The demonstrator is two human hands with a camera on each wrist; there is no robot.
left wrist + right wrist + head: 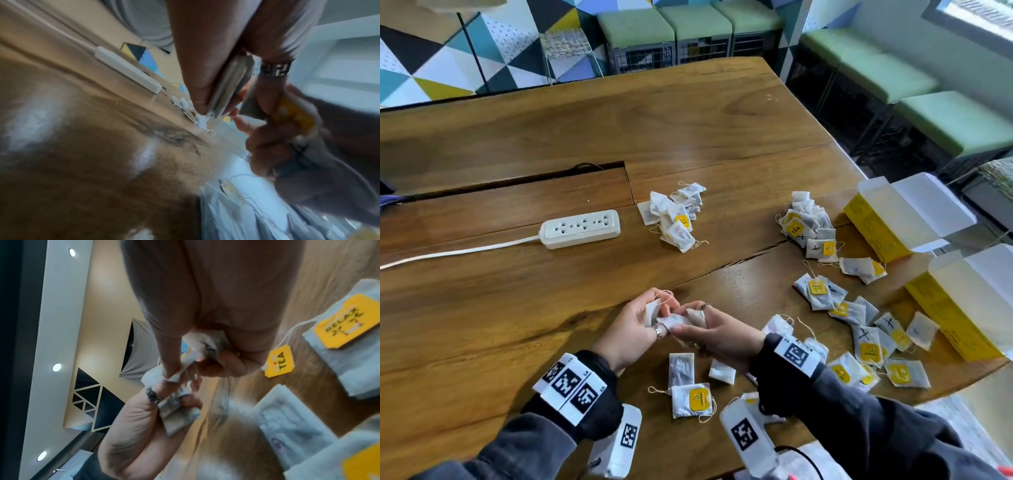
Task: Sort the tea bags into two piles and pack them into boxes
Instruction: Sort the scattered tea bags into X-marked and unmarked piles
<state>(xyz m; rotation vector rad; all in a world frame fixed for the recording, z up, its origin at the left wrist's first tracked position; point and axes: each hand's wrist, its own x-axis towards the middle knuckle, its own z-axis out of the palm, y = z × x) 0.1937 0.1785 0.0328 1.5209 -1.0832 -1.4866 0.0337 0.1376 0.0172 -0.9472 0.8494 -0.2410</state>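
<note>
Both hands meet above the wooden table (pixel 551 308) near its front. My left hand (pixel 643 318) grips a small stack of white tea bags (pixel 652 311), seen edge-on between thumb and fingers in the left wrist view (pixel 228 87). My right hand (pixel 709 325) pinches another tea bag (pixel 697 317) against that stack; its yellow tag (pixel 279 361) dangles on a string. One sorted pile (pixel 676 216) lies mid-table, a second pile (pixel 808 224) farther right. Loose tea bags (pixel 866 335) are scattered at right and below my hands (pixel 691 399). Two open yellow boxes (pixel 876 226) (pixel 955 315) stand at the right edge.
A white power strip (pixel 580 229) with its cable lies left of the middle pile, beside a cable slot in the table. Green-cushioned benches (pixel 893 78) stand beyond the table's far and right edges.
</note>
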